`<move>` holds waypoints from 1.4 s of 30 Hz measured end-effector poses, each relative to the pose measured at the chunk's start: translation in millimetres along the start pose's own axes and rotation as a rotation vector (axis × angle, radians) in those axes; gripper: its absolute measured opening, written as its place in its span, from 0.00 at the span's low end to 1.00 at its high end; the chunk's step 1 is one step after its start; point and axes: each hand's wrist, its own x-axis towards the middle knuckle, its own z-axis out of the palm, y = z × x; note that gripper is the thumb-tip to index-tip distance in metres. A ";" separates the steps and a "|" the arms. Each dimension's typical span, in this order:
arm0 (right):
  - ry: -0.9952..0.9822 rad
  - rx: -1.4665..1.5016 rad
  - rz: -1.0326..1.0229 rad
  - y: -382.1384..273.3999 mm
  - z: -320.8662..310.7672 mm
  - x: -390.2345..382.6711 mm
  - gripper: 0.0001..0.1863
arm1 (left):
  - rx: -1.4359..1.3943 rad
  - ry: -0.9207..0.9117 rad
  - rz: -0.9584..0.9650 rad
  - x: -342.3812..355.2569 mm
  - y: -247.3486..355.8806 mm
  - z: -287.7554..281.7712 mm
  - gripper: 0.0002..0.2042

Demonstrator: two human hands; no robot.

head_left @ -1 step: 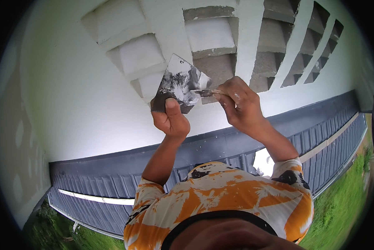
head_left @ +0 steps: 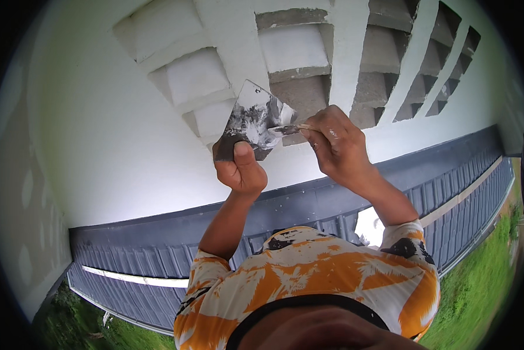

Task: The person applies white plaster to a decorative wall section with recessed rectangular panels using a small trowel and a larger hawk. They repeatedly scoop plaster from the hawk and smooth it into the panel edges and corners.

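Observation:
My left hand (head_left: pixel 242 172) grips the lower end of a dark flat plate (head_left: pixel 228 135), thumb on its upper face. White paste (head_left: pixel 255 124) is smeared over the plate, thickest toward the middle and right edge. In my right hand (head_left: pixel 340 146) a small putty knife (head_left: pixel 286 130) is pinched between thumb and fingers, its blade lying against the paste on the plate. Both ends of its grip are partly hidden by my fingers. White smears mark the fingers of my right hand.
Ahead stands a white wall (head_left: pixel 128 157) with rows of square recesses (head_left: pixel 294 48), some white inside, some bare grey. Below it runs a dark ribbed metal roof (head_left: pixel 157 251) with a pale strip of wood (head_left: pixel 133 276) at left and another batten (head_left: pixel 463 192) at right. Grass lies beyond.
The plate and my left hand have dropped very slightly. The putty knife stays against the paste, and my right hand has barely moved.

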 end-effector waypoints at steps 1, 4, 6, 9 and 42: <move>0.022 -0.030 -0.023 0.5 -1.8 1.5 0.13 | -0.015 -0.035 0.026 0.2 0.3 -3.1 0.11; 0.109 -0.127 -0.094 5.8 -7.5 4.9 0.14 | 0.028 -0.037 0.135 4.3 -4.2 -7.1 0.15; 0.193 -0.199 -0.145 13.9 -10.6 9.7 0.14 | 0.011 -0.062 0.160 3.0 -7.4 -15.8 0.15; 0.369 -0.241 -0.203 48.8 -18.5 44.5 0.12 | 0.027 -0.021 -0.016 -5.8 -13.8 -37.2 0.15; 0.281 -0.168 0.557 185.3 -36.3 138.0 0.14 | 0.576 0.269 -0.936 -231.2 4.0 -275.4 0.23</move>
